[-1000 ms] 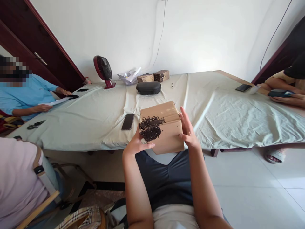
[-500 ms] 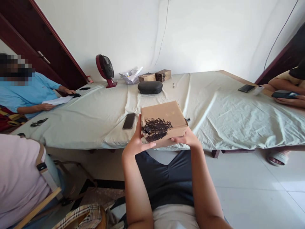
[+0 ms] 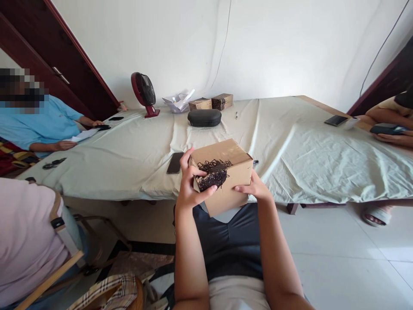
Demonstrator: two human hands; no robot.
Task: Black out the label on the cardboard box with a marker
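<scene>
Head view: left hand point(image 3: 190, 189) now on black scribble point(image 3: 217, 172), two-handed grip around cardboard box point(image 3: 237, 176).

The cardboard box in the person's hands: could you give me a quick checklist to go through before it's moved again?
1. Left hand on the box: ok, fingers and thumb at the end with the black scrawl.
2. Right hand on the box: ok, thumb on the near side; its other fingers are largely hidden.
3. Box level: not ok, it looks tilted.
4. Phone not under the box: ok, it lies on the cloth to the left.
5. Underside undamaged: cannot tell, hidden.
6. Small dark object fully in view: not ok, the box partly hides it.
</scene>
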